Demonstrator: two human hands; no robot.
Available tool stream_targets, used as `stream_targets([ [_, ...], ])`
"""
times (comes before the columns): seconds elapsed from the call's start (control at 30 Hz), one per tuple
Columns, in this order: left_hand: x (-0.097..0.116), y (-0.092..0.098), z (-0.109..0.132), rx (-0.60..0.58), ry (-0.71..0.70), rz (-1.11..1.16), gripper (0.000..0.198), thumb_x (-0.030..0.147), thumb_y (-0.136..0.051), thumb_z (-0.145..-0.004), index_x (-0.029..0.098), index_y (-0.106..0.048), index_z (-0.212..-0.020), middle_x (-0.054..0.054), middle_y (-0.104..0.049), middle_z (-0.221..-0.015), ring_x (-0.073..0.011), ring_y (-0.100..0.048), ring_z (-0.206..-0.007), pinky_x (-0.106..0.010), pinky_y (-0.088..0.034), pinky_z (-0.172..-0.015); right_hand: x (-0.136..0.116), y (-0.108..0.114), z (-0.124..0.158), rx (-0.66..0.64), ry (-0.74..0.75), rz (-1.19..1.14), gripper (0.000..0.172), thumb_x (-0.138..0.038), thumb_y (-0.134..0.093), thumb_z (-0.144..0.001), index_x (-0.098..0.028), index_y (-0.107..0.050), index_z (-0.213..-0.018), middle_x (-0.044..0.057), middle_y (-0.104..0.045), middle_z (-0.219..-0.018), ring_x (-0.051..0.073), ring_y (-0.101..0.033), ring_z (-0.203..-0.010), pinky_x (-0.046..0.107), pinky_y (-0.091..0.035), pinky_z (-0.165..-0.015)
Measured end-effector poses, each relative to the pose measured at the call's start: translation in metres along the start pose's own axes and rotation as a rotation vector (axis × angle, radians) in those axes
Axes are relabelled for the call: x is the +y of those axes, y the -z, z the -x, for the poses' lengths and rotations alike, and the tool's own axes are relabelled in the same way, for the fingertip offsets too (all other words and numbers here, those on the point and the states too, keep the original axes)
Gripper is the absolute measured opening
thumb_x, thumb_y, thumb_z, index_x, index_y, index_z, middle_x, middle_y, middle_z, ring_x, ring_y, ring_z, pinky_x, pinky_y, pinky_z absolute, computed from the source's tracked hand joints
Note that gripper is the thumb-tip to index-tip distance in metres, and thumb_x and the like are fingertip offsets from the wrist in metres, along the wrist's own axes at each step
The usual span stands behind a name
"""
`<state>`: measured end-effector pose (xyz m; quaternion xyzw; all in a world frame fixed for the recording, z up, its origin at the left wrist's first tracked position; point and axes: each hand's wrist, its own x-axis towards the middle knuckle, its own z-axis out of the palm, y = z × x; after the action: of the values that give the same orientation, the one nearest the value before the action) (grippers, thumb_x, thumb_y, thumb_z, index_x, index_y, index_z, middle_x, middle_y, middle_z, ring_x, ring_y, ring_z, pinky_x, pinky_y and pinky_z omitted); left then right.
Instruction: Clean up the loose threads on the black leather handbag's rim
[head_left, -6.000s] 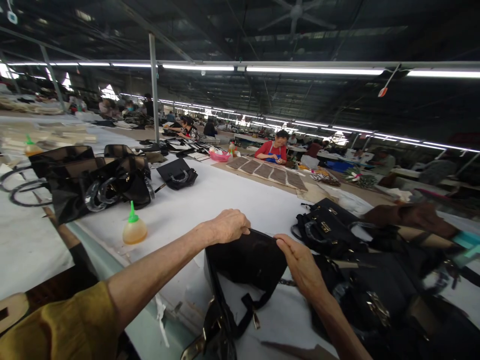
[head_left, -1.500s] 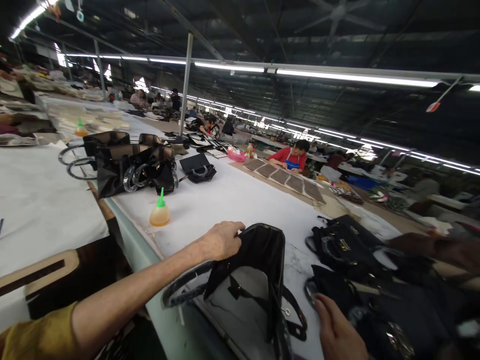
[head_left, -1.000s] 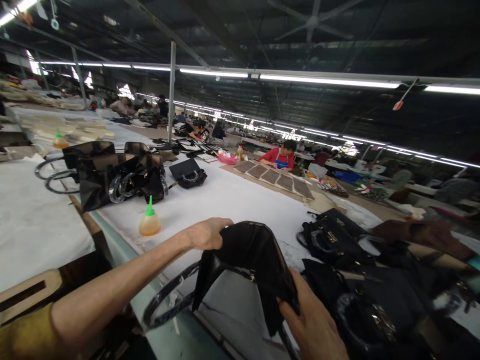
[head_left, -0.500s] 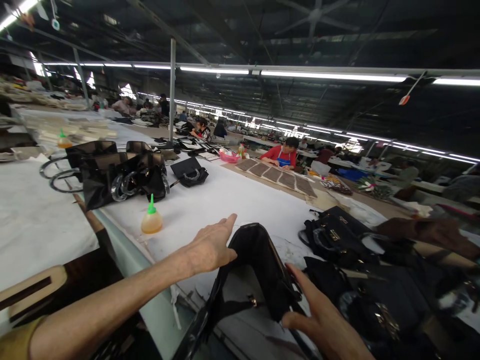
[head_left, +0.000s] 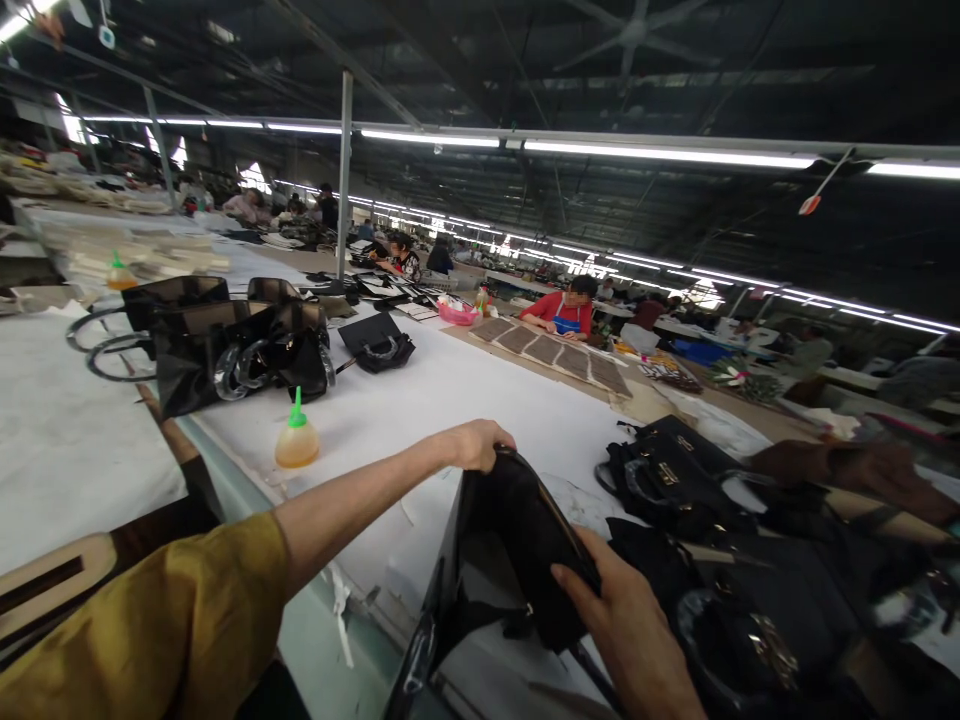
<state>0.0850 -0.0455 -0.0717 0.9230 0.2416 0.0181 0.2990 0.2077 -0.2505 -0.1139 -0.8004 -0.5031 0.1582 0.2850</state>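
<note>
- Half a second ago the left hand was lying flat and open over the black handbag; now it is curling its fingers over the top rim of the bag and gripping it.
- Meanwhile the right hand, which was spread beside the bag, is now pressing against its right side, fingers clamped on the dark edge.
- Between the two hands the handbag is standing tilted at the near edge of the white-covered table, its mouth turned toward the person.
- Just to its right, a heap of other black bags with gold fittings is crowding the near right corner of the table.
- Toward the left edge, a small amber bottle with a green nozzle is standing alone.
- Behind the bottle, glossy black bags are sitting together.
- Across the far edge, a co-worker in a red top is bending over brown panels.
</note>
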Motion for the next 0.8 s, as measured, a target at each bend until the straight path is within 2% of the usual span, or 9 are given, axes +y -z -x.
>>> stream_targets([
  [0.07,-0.016,0.002,-0.002,-0.1,-0.014,0.213,0.045,0.002,-0.046,-0.052,0.016,-0.062,-0.091,0.001,-0.062,-0.077,-0.0161,-0.056,-0.075,-0.021,-0.044,-0.064,0.016,0.019,-0.011,-0.091,0.03,-0.144,0.03,-0.033,-0.049,-0.074,-0.023,-0.057,-0.101,0.001,-0.064,-0.088,0.021,-0.058,-0.083,0.03,-0.044,-0.074],
  [0.13,-0.026,0.001,0.0,-0.149,-0.043,0.331,0.048,0.002,-0.043,-0.05,0.016,-0.062,-0.091,0.003,-0.061,-0.074,-0.0143,-0.055,-0.073,-0.019,-0.043,-0.062,0.031,0.033,-0.02,-0.164,0.093,-0.252,0.029,-0.031,-0.053,-0.073,-0.02,-0.058,-0.099,0.0,-0.064,-0.087,0.021,-0.058,-0.083,0.028,-0.044,-0.074],
  [0.23,-0.025,-0.001,0.002,-0.175,-0.116,0.301,0.055,0.002,-0.041,-0.049,0.02,-0.061,-0.097,0.005,-0.06,-0.076,-0.0133,-0.054,-0.073,-0.018,-0.042,-0.061,0.043,0.039,-0.029,-0.212,0.124,-0.333,0.029,-0.03,-0.055,-0.072,-0.017,-0.059,-0.097,0.001,-0.063,-0.083,0.02,-0.057,-0.079,0.028,-0.043,-0.071],
  [0.33,-0.013,0.0,0.001,-0.197,-0.15,0.204,0.064,0.004,-0.045,-0.051,0.022,-0.054,-0.112,0.004,-0.06,-0.082,-0.0136,-0.053,-0.072,-0.019,-0.042,-0.061,0.044,0.035,-0.033,-0.201,0.092,-0.345,0.029,-0.031,-0.054,-0.072,-0.016,-0.059,-0.097,0.0,-0.062,-0.079,0.019,-0.057,-0.075,0.027,-0.043,-0.068],
  [0.43,0.002,0.006,-0.004,-0.2,-0.121,0.094,0.071,0.01,-0.058,-0.054,0.022,-0.045,-0.122,0.001,-0.06,-0.09,-0.0158,-0.054,-0.075,-0.021,-0.043,-0.063,0.041,0.031,-0.033,-0.174,0.079,-0.302,0.03,-0.032,-0.054,-0.072,-0.017,-0.059,-0.097,0.0,-0.062,-0.081,0.019,-0.056,-0.076,0.026,-0.042,-0.068],
  [0.6,0.019,0.003,-0.016,-0.108,-0.144,0.036,0.07,0.024,-0.071,-0.05,0.018,-0.05,-0.116,-0.004,-0.058,-0.105,-0.0196,-0.053,-0.089,-0.024,-0.043,-0.074,0.032,0.031,-0.027,-0.136,0.058,-0.22,0.029,-0.034,-0.055,-0.071,-0.018,-0.058,-0.095,-0.001,-0.062,-0.083,0.019,-0.055,-0.078,0.026,-0.041,-0.069],
  [0.7,0.013,-0.005,-0.021,-0.081,-0.148,0.102,0.054,0.016,-0.064,-0.053,0.018,-0.057,-0.106,-0.001,-0.061,-0.092,-0.0182,-0.055,-0.083,-0.023,-0.044,-0.071,0.03,0.033,-0.023,-0.107,0.052,-0.165,0.027,-0.034,-0.056,-0.07,-0.019,-0.059,-0.092,-0.002,-0.061,-0.08,0.018,-0.055,-0.076,0.025,-0.04,-0.066],
  [0.8,0.0,-0.01,-0.019,-0.158,-0.149,0.305,0.046,0.006,-0.047,-0.053,0.016,-0.061,-0.096,0.002,-0.062,-0.079,-0.0144,-0.055,-0.074,-0.021,-0.043,-0.066,0.036,0.038,-0.025,-0.125,0.07,-0.213,0.026,-0.034,-0.055,-0.069,-0.018,-0.06,-0.089,-0.002,-0.061,-0.079,0.018,-0.055,-0.075,0.024,-0.04,-0.064],
])
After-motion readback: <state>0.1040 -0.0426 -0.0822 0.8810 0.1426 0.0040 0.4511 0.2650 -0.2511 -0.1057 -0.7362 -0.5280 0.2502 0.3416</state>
